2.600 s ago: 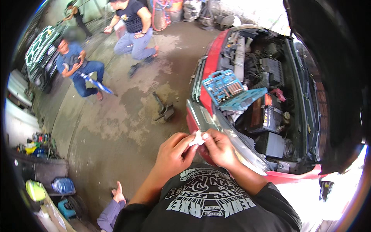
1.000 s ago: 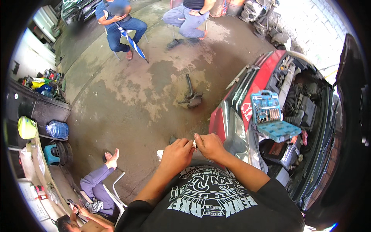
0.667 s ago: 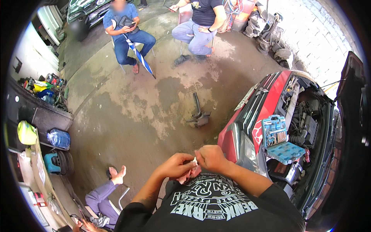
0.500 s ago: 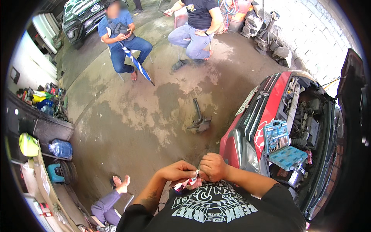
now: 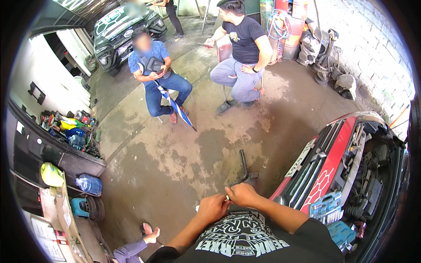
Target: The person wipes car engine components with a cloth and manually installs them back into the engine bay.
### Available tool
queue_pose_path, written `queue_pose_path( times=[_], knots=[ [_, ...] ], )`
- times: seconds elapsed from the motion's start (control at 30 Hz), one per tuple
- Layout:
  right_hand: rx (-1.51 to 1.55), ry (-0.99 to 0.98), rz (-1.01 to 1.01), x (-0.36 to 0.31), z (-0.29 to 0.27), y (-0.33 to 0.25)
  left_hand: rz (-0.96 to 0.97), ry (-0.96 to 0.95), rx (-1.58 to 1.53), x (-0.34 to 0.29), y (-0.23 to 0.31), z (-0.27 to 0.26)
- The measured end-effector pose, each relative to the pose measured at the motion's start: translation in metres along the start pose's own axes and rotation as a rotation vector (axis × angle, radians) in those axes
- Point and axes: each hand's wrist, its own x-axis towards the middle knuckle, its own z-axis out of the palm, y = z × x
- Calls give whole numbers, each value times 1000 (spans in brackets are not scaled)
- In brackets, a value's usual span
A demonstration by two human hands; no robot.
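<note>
In front of my chest both hands meet, fingers bent and closed. My left hand is closed, its back toward me. A small white bit shows at its outer edge, apparently part of the rag seen there earlier; the rest is hidden. Touching it at the fingertips, my right hand is closed too. A tiny pale thing shows between the two hands, too small to name. Just beyond them on the floor lies a dark metal part with an upright pipe, partly covered by my right hand.
A red car with its hood up stands at right, an open blue tool case on its engine bay. Two people sit ahead, one with a blue-and-white umbrella. A bench and blue water jug line the left; a bare foot shows below.
My view has tilted up and swung left, so the scene sits lower and farther right. The red-and-white rag that hung beneath my hands is now mostly hidden. My hands remain together.
</note>
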Motion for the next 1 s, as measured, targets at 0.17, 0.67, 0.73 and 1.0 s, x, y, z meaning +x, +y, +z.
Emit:
queue_pose_path(
  times=[0.17, 0.67, 0.73, 1.0],
  knots=[
    [-21, 120, -181, 31, -44, 32, -7, -266, -485, 75, -20, -22],
    [-115, 274, 55, 271, -193, 61, -97, -555, -834, 364, -137, -106],
    [-43, 256, 167, 301, -215, 63, 109, -421, -681, 405, -156, -113],
    [389, 228, 374, 362, -282, 71, 328, -144, -370, 513, -166, -172]
  ],
)
